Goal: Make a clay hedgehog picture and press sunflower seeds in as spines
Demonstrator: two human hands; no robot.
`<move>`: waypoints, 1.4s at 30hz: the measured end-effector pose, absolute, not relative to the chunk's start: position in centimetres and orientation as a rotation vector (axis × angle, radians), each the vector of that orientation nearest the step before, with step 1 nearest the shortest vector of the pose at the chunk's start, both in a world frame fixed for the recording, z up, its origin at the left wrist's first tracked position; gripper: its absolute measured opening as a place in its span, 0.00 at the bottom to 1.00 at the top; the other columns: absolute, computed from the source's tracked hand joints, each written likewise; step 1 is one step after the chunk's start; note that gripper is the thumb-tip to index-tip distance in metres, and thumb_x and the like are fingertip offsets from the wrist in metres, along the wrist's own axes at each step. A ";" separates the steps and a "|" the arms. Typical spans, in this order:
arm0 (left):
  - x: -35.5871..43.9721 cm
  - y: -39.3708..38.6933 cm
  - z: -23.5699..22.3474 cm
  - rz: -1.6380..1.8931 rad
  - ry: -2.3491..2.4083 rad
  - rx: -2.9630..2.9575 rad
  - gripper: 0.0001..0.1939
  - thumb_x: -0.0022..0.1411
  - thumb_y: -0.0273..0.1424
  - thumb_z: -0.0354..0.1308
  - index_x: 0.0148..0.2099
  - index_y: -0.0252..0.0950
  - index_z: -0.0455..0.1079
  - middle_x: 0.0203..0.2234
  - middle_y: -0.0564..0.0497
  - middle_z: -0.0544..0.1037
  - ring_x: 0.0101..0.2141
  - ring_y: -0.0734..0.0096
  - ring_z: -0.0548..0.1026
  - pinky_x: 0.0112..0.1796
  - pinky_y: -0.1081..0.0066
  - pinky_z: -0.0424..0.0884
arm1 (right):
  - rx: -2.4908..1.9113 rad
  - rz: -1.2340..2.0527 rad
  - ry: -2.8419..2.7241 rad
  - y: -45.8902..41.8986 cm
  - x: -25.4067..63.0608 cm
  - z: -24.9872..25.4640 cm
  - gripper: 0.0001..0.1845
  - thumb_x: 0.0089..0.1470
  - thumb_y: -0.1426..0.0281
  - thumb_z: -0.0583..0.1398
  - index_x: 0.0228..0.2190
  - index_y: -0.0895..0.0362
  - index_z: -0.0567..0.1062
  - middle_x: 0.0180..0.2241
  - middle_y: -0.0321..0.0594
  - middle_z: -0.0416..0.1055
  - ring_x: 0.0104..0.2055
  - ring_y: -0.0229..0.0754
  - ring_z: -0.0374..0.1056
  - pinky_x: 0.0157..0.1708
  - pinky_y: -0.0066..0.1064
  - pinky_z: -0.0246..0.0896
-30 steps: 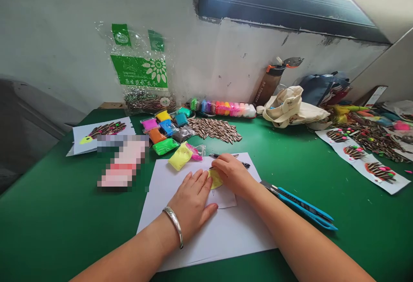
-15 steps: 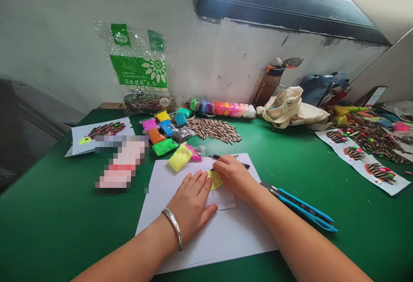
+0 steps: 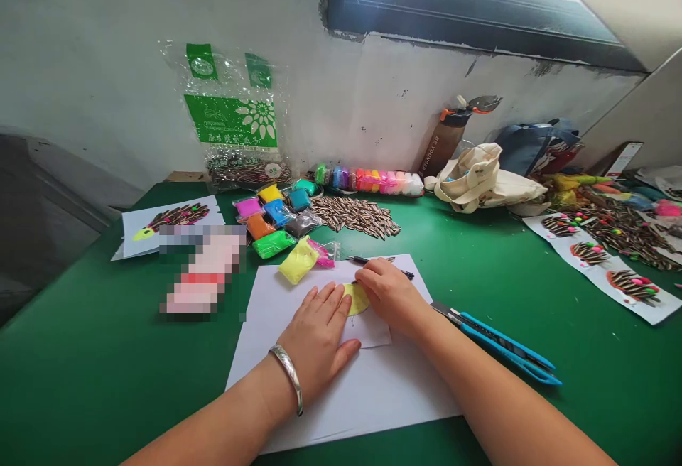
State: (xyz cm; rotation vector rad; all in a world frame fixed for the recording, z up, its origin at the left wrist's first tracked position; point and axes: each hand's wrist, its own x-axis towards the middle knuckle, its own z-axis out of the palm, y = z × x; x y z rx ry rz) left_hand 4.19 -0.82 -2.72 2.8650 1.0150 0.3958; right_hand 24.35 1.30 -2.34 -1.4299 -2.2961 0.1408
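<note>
Left hand (image 3: 318, 325) lies flat, fingers straight and close together, gripping nothing, over the left edge of the yellow patch (image 3: 359, 301). Patch sits on the small sheet (image 3: 373, 332), itself on the big sheet (image 3: 378, 391). Right hand (image 3: 390, 294) at the patch's upper right: fingers curled narrow, dark tip (image 3: 355, 282) poking out, can't tell what they grip. Blue cutter (image 3: 504, 342) just right of the big sheet; yellow packet (image 3: 298, 262) on its top edge. Seeds (image 3: 354, 217) piled behind.

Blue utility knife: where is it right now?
In the head view, the blue utility knife lies right of centre on the green table, beside the right forearm and the white paper.
</note>
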 end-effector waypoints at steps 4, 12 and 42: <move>4.2 -0.9 -2.9 0.418 1.026 2.855 0.27 0.64 0.39 0.53 0.60 0.28 0.63 0.58 0.34 0.66 0.59 0.46 0.62 0.57 0.46 0.60 | -1.481 0.186 -2.212 0.9 24.5 -2.1 0.13 0.59 0.77 0.50 0.30 0.56 0.73 0.31 0.40 0.68 0.34 0.40 0.61 0.35 0.29 0.55; 4.3 -0.9 -2.7 0.345 1.036 2.887 0.28 0.63 0.38 0.53 0.60 0.27 0.62 0.58 0.33 0.66 0.59 0.45 0.62 0.56 0.46 0.61 | -1.558 0.147 -2.186 0.7 23.7 -2.5 0.13 0.58 0.76 0.51 0.26 0.57 0.72 0.29 0.40 0.66 0.33 0.40 0.60 0.33 0.29 0.53; 4.3 -0.8 -2.6 0.361 1.024 2.870 0.27 0.63 0.38 0.55 0.60 0.27 0.62 0.58 0.34 0.66 0.59 0.45 0.62 0.56 0.46 0.61 | -1.619 0.210 -2.132 0.4 24.3 -2.5 0.10 0.57 0.77 0.53 0.26 0.56 0.70 0.28 0.39 0.65 0.32 0.39 0.60 0.32 0.28 0.51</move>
